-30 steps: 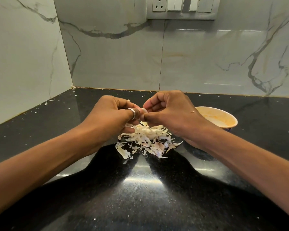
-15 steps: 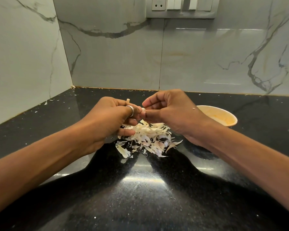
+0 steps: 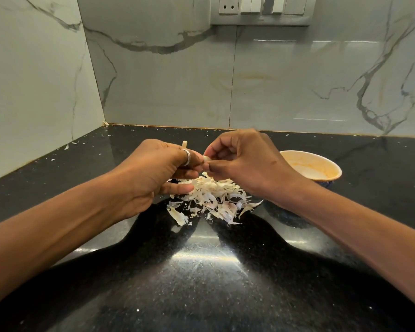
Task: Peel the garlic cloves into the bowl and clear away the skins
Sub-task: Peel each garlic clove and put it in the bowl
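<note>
Above a heap of papery garlic skins (image 3: 216,200) on the black counter, my two hands meet. My left hand (image 3: 158,171), with a ring on one finger, grips a garlic head whose pale stem (image 3: 184,144) pokes up behind the fingers. My right hand (image 3: 244,161) pinches a whitish garlic clove (image 3: 206,159) between thumb and fingertips, right against the left hand. The cream bowl (image 3: 331,164) with a blue outside stands to the right, partly behind my right wrist; what lies in it is hidden.
The black granite counter (image 3: 201,271) runs into a corner of marble-look wall tiles. Small skin flecks (image 3: 66,146) lie scattered near the left wall. A socket and switch plate (image 3: 261,8) sits high on the back wall.
Both hands have risen slightly above the skin heap and stayed together; the right fingers have shifted on the clove. The stem now sticks out more behind the left hand.
</note>
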`<state>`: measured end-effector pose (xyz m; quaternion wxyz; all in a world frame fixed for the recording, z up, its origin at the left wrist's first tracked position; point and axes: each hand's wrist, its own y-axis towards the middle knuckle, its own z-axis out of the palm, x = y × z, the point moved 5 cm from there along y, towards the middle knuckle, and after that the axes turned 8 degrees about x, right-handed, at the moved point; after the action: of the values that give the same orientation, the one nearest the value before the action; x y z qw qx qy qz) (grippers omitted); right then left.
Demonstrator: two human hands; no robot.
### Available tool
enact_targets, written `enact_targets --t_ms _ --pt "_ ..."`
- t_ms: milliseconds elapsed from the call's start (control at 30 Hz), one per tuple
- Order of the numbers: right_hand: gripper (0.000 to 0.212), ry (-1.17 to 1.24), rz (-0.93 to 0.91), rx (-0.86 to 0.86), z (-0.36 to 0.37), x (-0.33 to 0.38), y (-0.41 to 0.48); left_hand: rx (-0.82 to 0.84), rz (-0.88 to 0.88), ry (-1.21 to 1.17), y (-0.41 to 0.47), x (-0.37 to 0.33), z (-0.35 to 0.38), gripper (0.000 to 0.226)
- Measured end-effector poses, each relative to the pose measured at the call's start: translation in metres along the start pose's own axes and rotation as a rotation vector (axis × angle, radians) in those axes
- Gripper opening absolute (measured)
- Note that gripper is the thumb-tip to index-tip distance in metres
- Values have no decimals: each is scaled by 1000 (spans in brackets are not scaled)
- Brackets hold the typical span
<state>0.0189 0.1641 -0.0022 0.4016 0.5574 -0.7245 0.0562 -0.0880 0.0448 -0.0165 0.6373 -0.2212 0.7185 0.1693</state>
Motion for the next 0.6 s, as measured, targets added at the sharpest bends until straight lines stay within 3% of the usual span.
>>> enact_targets --t_ms 200,600 --pt "8 -108 -60 0 1 3 0 -18 -6 6 2 2 -1 12" --pt "8 -64 -50 -2 1 3 -1 -55 56 16 5 6 1 11"
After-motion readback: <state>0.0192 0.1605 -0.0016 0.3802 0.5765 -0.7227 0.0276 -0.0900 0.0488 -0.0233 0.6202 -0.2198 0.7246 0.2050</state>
